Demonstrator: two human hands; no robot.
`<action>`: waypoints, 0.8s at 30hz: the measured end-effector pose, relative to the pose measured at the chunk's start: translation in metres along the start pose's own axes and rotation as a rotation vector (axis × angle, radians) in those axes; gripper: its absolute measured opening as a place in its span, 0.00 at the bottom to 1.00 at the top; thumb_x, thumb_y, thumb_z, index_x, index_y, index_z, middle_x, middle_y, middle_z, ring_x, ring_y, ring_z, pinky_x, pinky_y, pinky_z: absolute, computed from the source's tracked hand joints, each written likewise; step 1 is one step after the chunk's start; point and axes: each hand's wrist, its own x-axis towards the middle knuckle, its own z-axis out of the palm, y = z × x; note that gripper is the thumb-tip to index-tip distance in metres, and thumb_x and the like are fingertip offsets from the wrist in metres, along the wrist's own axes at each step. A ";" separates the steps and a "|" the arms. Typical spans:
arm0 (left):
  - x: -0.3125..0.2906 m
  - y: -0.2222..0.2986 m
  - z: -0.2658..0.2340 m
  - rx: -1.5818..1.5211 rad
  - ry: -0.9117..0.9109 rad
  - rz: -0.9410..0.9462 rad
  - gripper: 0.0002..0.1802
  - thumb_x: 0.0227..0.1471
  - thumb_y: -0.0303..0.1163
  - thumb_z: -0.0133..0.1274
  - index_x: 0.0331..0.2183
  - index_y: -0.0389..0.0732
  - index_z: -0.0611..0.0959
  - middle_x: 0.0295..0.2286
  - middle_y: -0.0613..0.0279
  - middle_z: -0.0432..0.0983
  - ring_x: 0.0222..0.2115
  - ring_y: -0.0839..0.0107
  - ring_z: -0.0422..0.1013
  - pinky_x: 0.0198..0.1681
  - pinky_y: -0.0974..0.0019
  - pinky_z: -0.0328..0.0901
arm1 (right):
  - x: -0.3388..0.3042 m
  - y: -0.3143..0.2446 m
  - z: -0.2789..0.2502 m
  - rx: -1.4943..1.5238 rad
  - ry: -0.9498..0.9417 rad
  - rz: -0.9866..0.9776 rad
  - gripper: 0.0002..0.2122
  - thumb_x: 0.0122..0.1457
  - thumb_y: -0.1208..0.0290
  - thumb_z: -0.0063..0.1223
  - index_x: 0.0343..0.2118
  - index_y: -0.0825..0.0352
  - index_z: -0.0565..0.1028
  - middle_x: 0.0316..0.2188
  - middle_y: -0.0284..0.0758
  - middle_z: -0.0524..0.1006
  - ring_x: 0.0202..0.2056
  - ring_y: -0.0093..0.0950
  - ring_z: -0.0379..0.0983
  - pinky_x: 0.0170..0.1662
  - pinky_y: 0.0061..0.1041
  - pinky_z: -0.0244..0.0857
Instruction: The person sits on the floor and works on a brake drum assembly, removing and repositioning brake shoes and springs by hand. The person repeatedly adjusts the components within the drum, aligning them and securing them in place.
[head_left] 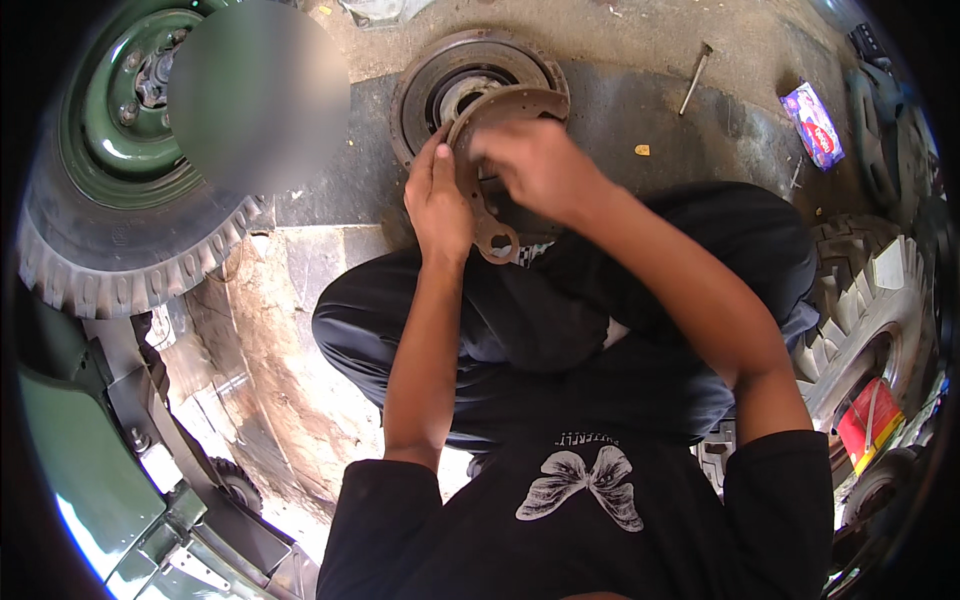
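A curved, rust-brown brake shoe (493,236) stands tilted over my crossed legs, with a holed lug at its lower end. Its left side is gripped by my left hand (441,205), thumb and fingers around the curved edge. My right hand (540,165) is on the inner side of the shoe, fingers curled and somewhat smeared by motion. Whatever those fingers hold, if anything, is hidden. Just beyond both hands a round, worn metal brake drum (425,85) lies on the ground, partly covered by the shoe.
At left stands a large tyre (150,265) on a green wheel rim (110,165), beside green vehicle bodywork (85,460). A bolt-like rod (695,80) and a purple packet (813,125) lie at the far right. Nearer right are a treaded tyre (850,365) and a red-yellow container (868,425).
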 end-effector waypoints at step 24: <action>0.000 0.005 -0.002 0.099 0.007 -0.054 0.21 0.72 0.37 0.42 0.55 0.34 0.81 0.49 0.47 0.80 0.51 0.61 0.74 0.59 0.60 0.64 | -0.010 -0.006 0.005 0.045 -0.128 -0.005 0.09 0.53 0.82 0.59 0.37 0.64 0.77 0.30 0.41 0.81 0.39 0.46 0.80 0.43 0.45 0.73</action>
